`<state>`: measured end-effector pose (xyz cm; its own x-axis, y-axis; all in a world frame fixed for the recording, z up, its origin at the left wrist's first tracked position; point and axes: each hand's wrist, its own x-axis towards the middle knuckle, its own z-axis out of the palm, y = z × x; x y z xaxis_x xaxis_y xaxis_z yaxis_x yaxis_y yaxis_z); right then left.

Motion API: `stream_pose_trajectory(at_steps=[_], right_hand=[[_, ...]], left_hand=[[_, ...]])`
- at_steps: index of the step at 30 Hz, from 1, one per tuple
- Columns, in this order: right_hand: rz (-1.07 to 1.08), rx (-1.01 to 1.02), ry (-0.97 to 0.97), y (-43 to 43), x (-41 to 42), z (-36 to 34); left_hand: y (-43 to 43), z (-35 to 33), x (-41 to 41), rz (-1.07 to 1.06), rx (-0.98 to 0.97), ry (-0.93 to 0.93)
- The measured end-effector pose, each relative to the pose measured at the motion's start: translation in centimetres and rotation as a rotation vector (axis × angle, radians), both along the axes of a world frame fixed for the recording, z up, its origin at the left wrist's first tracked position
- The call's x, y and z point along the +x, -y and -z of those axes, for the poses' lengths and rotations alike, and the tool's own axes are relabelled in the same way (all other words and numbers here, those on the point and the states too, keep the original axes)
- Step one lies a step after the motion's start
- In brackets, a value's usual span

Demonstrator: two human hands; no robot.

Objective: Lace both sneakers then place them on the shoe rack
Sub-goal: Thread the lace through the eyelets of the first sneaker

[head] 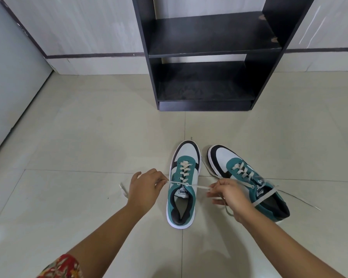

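Note:
Two teal, white and black sneakers stand on the tiled floor, toes pointing away from me. The left sneaker [184, 185] is threaded up to its top eyelets with a cream lace [200, 186]. My left hand [146, 188] pinches one lace end and my right hand [230, 194] pinches the other, both stretched out sideways from the top eyelets. The right sneaker [249, 181] lies angled to the right behind my right hand, laced, with loose ends trailing on the floor. The black shoe rack [209, 57] stands ahead with bare shelves.
Pale floor tiles [88, 137] surround the shoes. A white panelled wall with a dark strip [88, 55] runs behind the rack. A grey door or panel [12, 87] stands at the left. A lace tip [122, 189] lies on the floor by my left hand.

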<state>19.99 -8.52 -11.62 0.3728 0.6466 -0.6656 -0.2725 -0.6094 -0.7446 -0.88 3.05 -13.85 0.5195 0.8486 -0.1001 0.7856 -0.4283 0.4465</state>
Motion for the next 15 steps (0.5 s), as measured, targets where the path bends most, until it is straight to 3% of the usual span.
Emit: stream_pose_trajectory(at_steps=[10,15], right_hand=[[-0.233,-0.084,0.267,-0.06,0.71,0.63],[-0.607,-0.064,0.527,-0.21,0.48,-0.27]], left_hand=[[0.3,0.05,-0.39,0.011,-0.063,0.007],[0.49,-0.62,-0.27,0.04,-0.289,0.048]])
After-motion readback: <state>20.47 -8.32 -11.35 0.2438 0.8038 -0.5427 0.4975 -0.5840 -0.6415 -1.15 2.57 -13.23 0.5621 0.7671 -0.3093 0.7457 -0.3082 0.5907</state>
